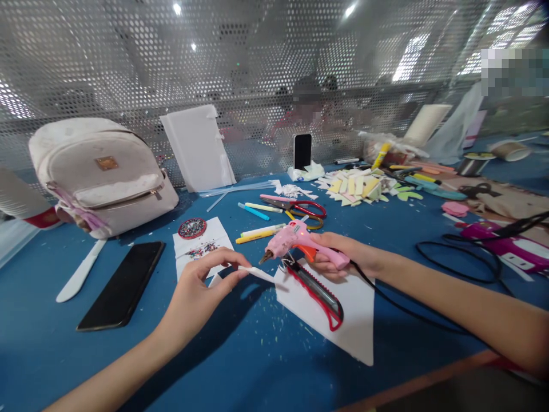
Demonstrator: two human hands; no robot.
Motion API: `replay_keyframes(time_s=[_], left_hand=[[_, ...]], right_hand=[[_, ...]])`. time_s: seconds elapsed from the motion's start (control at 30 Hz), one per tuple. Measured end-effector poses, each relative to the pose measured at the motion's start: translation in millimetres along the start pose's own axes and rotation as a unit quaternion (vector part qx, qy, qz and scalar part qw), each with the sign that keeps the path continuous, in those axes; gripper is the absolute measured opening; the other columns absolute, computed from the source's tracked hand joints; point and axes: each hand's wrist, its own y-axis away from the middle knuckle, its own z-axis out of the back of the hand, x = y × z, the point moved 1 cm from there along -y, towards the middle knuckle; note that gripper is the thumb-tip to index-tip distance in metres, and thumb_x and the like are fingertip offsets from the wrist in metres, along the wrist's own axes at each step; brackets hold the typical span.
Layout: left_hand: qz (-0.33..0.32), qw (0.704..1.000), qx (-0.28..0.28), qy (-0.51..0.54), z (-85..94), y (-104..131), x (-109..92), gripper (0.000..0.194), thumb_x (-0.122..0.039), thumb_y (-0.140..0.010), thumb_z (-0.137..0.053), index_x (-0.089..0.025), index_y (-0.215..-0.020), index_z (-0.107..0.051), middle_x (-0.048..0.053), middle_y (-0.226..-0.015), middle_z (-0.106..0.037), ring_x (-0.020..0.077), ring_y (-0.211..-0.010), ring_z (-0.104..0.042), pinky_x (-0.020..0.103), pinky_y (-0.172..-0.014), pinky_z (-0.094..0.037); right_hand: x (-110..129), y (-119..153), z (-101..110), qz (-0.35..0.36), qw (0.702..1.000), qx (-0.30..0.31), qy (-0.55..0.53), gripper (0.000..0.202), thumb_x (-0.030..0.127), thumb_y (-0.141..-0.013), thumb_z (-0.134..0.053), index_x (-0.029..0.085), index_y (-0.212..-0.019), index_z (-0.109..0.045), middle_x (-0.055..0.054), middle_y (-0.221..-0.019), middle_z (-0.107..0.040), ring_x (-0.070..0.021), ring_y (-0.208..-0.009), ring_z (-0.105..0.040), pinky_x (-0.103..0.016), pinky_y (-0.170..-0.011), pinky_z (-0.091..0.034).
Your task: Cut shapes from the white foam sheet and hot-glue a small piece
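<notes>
While our left hand (199,281) pinches a white strip (262,276) between thumb (235,278) and fingertips (241,262) above the blue bench (257,377), we grip a pink glue gun (288,238) in our right hand (349,246), its nozzle (266,256) angled down.

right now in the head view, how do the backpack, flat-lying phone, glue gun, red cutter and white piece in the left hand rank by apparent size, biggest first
1. Backpack
2. Flat-lying phone
3. Glue gun and red cutter: too alike to rank
4. White piece in the left hand
</notes>
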Motion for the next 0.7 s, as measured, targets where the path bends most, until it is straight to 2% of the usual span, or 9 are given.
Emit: replay_keyframes(time_s=[0.13, 0.27, 0.5, 0.7], left_hand=[[0.009, 1.000, -0.007, -0.004, -1.6, 2.7, -0.2, 0.009, -0.032, -0.090, -0.070, -0.025, -0.092, -0.076, 0.002, -0.096, -0.071, 0.0178, -0.089, -0.063, 0.027, -0.081, -0.051], [0.021, 0.999, -0.016, 0.019, -3.8, 1.2, 0.5, 0.012, -0.031, -0.088, -0.073, -0.022, -0.095, -0.070, 0.002, -0.096, -0.069, 0.0168, -0.088, -0.064, 0.026, -0.079, -0.052], [0.031, 0.998, -0.019, 0.052, -5.5, 0.1, 1.8, 0.022, -0.029, -0.086, -0.076, -0.022, -0.100, -0.061, -0.001, -0.090, -0.068, 0.0142, -0.088, -0.065, 0.024, -0.080, -0.050], [0.039, 0.998, -0.022, 0.049, -3.5, 0.9, -0.6, 0.027, -0.030, -0.088, -0.076, -0.023, -0.105, -0.056, -0.001, -0.088, -0.072, 0.0142, -0.084, -0.065, 0.027, -0.080, -0.047]], right_hand=[[-0.3, 1.0, -1.9, -0.009, 1.000, -0.012, 0.017, 0.060, 0.070, -0.089, -0.058, 0.017, -0.064, -0.047, 0.005, -0.050, -0.042, -0.0041, -0.036, -0.032, -0.016, -0.033, -0.027], [-0.5, 0.6, -1.9, -0.015, 0.999, -0.027, 0.026, 0.061, 0.073, -0.085, -0.062, 0.017, -0.066, -0.048, 0.006, -0.051, -0.043, -0.0032, -0.036, -0.031, -0.015, -0.032, -0.026], [-4.2, -0.9, 0.4, 0.024, 0.999, -0.001, 0.023, 0.057, 0.062, -0.095, -0.057, 0.016, -0.063, -0.048, 0.006, -0.049, -0.043, -0.0041, -0.034, -0.035, -0.016, -0.032, -0.028], [-4.8, -0.9, 1.9, 0.005, 1.000, -0.010, 0.026, 0.058, 0.065, -0.093, -0.058, 0.016, -0.065, -0.048, 0.005, -0.051, -0.044, -0.0038, -0.036, -0.035, -0.015, -0.033, -0.029]])
